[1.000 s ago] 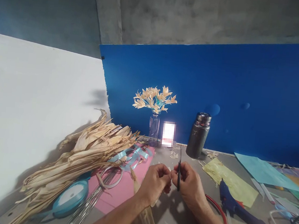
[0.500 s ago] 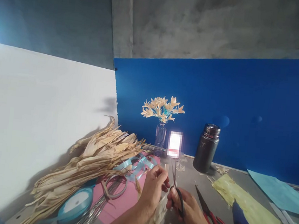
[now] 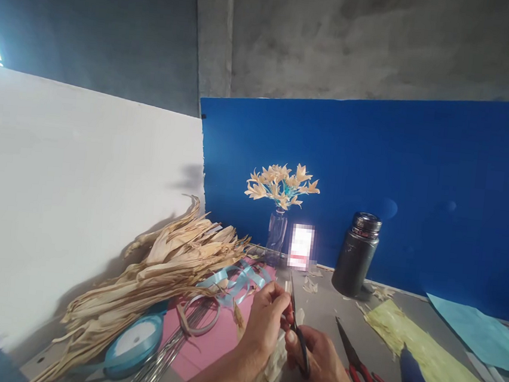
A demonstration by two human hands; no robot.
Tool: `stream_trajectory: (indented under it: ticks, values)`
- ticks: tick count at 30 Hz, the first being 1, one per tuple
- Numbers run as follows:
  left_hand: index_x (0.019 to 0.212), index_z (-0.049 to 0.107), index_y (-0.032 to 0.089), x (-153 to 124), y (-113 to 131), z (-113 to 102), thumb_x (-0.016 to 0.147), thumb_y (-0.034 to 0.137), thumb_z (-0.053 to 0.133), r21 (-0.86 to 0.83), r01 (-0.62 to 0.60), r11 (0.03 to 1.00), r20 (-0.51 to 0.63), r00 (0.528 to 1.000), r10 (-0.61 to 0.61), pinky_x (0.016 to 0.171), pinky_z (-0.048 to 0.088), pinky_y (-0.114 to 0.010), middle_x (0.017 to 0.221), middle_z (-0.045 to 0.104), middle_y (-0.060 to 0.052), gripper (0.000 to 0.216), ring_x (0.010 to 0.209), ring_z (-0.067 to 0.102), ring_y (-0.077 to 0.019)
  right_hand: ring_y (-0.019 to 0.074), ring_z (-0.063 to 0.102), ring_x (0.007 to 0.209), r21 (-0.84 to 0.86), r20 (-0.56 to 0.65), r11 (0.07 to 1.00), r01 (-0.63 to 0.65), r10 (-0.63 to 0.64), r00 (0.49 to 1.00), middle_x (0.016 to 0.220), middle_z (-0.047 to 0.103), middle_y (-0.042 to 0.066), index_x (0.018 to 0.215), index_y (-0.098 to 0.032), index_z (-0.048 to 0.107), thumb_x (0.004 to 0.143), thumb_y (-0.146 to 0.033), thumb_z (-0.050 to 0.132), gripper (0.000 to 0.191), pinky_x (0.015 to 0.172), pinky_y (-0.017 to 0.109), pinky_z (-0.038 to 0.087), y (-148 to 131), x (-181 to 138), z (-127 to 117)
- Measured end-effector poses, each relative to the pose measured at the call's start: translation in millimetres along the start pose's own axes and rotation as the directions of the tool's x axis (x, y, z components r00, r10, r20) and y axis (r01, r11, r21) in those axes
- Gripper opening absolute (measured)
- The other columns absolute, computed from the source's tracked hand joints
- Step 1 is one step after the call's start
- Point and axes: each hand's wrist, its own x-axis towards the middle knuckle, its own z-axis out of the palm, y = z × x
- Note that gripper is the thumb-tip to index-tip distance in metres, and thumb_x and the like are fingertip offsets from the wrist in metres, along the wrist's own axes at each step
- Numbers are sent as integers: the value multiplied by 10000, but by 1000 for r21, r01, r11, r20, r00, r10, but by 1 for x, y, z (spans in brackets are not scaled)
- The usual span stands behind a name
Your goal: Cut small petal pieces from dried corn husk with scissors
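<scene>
My right hand (image 3: 314, 354) grips black-handled scissors (image 3: 305, 357), their blades pointing up and away from me. The blades look closed together and lie right beside the fingertips of my left hand (image 3: 270, 312). That hand is closed in a pinch. A small pale strip of corn husk (image 3: 288, 285) shows just beyond its fingers, which hide most of their hold. Loose husk (image 3: 278, 355) lies below, between my wrists. Ahead, husk flowers (image 3: 282, 183) stand in a clear glass vase (image 3: 276, 235).
Left lie a pile of dried corn husks (image 3: 161, 272), a blue ribbon spool (image 3: 134, 347), metal wires (image 3: 172, 345) and pink paper (image 3: 189, 353). A dark flask (image 3: 356, 258) stands behind. Right are red-handled pliers (image 3: 365, 379), a blue glue gun (image 3: 420, 381) and yellow paper (image 3: 428, 352).
The scissors have moved closer to my left fingertips, and their blades, slightly apart before, have come together. The whole view has shifted slightly.
</scene>
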Motion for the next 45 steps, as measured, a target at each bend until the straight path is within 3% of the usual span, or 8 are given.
stream_trajectory:
  ticks: [7, 19, 33, 38, 45]
  values:
    - [664, 474, 195, -2, 5, 0, 703, 320, 578, -9, 11, 1000, 21, 1000, -11, 528, 399, -231, 577, 520, 33, 167, 542, 519, -117, 119, 374, 510, 26, 1, 1000, 9, -10, 1000, 512, 410, -19, 567, -169, 542, 730, -861, 473, 714, 503, 258, 267, 2, 2, 1]
    - [651, 474, 202, 1, 7, -3, 692, 321, 567, 25, -15, 1000, 27, 1000, 14, 510, 404, -235, 559, 517, 36, 157, 515, 522, -121, 116, 370, 512, 4, 10, 1000, 1, -1, 1000, 514, 401, -21, 568, -162, 547, 724, -871, 452, 732, 508, 255, 258, -4, 0, -1]
    - [664, 466, 200, 0, 5, -3, 747, 399, 608, 33, -10, 999, 65, 998, 8, 526, 396, -232, 571, 510, 33, 259, 538, 518, -125, 126, 350, 495, 53, -18, 997, -60, 61, 998, 475, 401, -9, 520, -202, 475, 655, -861, 518, 674, 493, 272, 269, -5, 3, 2]
    - [654, 469, 192, 0, 5, -4, 749, 396, 602, 16, 8, 1000, 93, 996, -10, 529, 392, -220, 580, 507, 30, 261, 556, 513, -120, 119, 347, 501, 93, -9, 994, -50, 51, 999, 485, 417, -12, 535, -196, 476, 691, -809, 565, 639, 507, 272, 262, -5, 2, 2]
    - [639, 506, 178, 0, 8, -4, 706, 380, 652, -5, 9, 1000, 124, 992, -9, 541, 411, -238, 601, 546, 10, 258, 549, 538, -128, 115, 373, 518, 162, 36, 985, -60, 55, 998, 550, 458, -5, 609, -167, 536, 744, -863, 449, 714, 500, 251, 265, -13, -4, -8]
